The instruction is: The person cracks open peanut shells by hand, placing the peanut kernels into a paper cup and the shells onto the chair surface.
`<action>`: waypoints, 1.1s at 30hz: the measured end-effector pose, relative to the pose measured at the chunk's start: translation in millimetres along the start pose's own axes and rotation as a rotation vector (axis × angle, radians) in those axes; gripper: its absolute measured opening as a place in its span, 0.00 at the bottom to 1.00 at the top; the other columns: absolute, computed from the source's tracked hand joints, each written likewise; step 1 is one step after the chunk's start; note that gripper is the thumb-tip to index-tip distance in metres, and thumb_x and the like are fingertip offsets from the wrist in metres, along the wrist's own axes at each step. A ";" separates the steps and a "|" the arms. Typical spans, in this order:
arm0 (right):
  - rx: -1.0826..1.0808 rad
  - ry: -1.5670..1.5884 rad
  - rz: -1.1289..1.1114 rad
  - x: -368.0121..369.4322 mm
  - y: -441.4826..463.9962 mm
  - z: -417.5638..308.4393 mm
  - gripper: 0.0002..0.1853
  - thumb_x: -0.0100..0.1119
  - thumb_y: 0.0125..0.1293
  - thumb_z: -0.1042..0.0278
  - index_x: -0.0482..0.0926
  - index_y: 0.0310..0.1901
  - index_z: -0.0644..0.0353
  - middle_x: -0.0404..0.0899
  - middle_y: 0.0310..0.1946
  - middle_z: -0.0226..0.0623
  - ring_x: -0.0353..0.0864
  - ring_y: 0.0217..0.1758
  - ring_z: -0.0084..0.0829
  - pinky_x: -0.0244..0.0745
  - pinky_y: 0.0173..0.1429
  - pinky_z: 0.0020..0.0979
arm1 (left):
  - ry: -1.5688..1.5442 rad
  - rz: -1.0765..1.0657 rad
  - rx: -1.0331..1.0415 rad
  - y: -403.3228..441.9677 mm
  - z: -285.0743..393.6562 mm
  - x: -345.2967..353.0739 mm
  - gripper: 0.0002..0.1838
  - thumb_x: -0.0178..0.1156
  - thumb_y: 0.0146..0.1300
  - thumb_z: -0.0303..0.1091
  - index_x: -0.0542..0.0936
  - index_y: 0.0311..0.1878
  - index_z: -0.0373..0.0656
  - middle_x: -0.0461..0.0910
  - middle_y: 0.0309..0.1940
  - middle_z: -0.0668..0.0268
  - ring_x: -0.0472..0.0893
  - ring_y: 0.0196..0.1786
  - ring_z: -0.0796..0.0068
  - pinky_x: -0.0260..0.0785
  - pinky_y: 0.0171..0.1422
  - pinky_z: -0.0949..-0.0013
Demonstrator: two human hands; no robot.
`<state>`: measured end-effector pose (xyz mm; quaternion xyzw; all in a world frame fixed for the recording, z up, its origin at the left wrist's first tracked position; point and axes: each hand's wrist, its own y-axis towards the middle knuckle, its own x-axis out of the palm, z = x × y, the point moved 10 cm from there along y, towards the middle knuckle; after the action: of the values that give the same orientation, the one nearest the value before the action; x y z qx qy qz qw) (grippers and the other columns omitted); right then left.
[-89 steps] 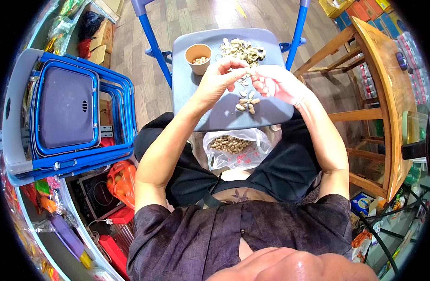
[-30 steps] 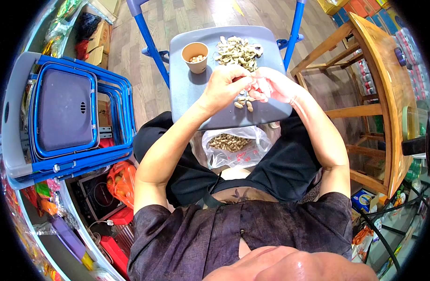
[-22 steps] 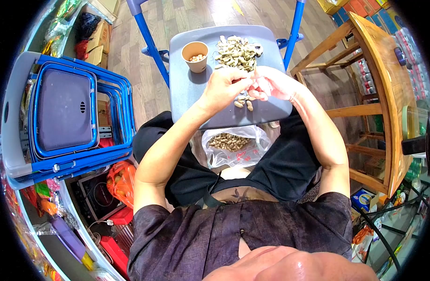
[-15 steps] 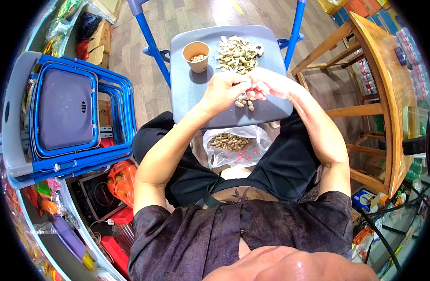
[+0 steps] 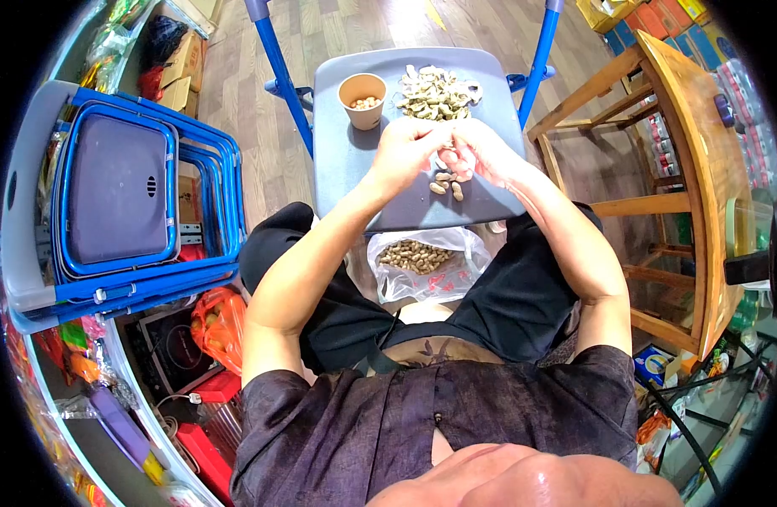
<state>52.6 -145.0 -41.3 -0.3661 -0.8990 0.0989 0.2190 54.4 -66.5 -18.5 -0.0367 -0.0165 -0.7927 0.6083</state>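
My left hand (image 5: 405, 154) and my right hand (image 5: 483, 154) meet over the middle of a grey chair seat (image 5: 346, 190). Both are closed, with thumbs and fingertips pressed together. Whatever sits between them is hidden by the fingers. Just below the hands lie several unshelled peanuts (image 5: 439, 188) on the seat. Beyond them is a heap of broken peanut shells (image 5: 435, 91). To the left of the heap stands a brown paper cup (image 5: 365, 115) with shelled peanut kernels (image 5: 366, 102) inside.
Between my knees, a clear plastic bag (image 5: 397, 285) holds many unshelled peanuts (image 5: 415, 256). Folded blue-framed chairs (image 5: 122, 186) lean at the left beside shelves. A wooden table (image 5: 701, 194) stands at the right. An orange bag (image 5: 219, 325) lies lower left.
My hands have drawn closer together at the fingertips, and my left hand has turned slightly. Several peanuts below them show more clearly. The view has shifted a little.
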 end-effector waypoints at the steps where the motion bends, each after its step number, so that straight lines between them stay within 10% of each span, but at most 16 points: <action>1: -0.018 0.064 0.013 0.5 0.4 -3.7 0.10 0.47 0.62 0.62 0.74 0.31 0.58 0.69 0.22 0.26 0.64 0.19 0.18 0.57 0.22 0.20 | -0.079 0.024 -0.046 -1.1 -1.3 -0.3 0.13 0.57 0.68 0.38 0.83 0.38 0.38 0.77 0.22 0.73 0.68 0.23 0.88 0.60 0.27 0.79; 5: 0.008 0.139 0.044 -6.9 7.8 -1.8 0.06 0.46 0.56 0.69 0.71 0.32 0.60 0.65 0.20 0.27 0.59 0.20 0.18 0.56 0.23 0.20 | -0.486 -0.127 -0.200 1.3 -18.7 5.5 0.13 0.55 0.70 0.41 0.79 0.45 0.40 0.56 0.18 0.80 0.56 0.20 0.87 0.56 0.29 0.80; 14: 0.008 0.110 0.124 -18.6 5.2 -1.6 0.08 0.45 0.52 0.72 0.72 0.34 0.60 0.67 0.22 0.27 0.60 0.20 0.19 0.58 0.25 0.21 | -0.941 -0.226 -0.294 3.4 -30.7 19.9 0.19 0.52 0.72 0.41 0.74 0.58 0.38 0.56 0.20 0.82 0.55 0.21 0.88 0.52 0.26 0.83; 23: 0.026 0.256 0.073 -13.7 5.0 -7.5 0.15 0.51 0.70 0.53 0.78 0.39 0.58 0.74 0.25 0.24 0.71 0.25 0.17 0.65 0.26 0.18 | -0.850 -0.246 -0.300 7.2 -34.3 18.0 0.16 0.51 0.72 0.42 0.74 0.52 0.40 0.57 0.20 0.81 0.54 0.21 0.88 0.50 0.26 0.83; 33: 0.019 0.192 0.117 -15.3 0.0 -9.4 0.14 0.54 0.71 0.54 0.79 0.36 0.56 0.73 0.24 0.20 0.70 0.25 0.13 0.65 0.27 0.15 | -0.641 -0.028 -0.192 14.6 -33.8 0.4 0.11 0.57 0.69 0.44 0.74 0.40 0.47 0.67 0.26 0.77 0.64 0.26 0.86 0.60 0.33 0.79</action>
<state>66.8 -155.6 -37.9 -0.4235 -0.8501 0.0847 0.3014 67.2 -73.1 -52.4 -0.3413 -0.1328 -0.7471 0.5547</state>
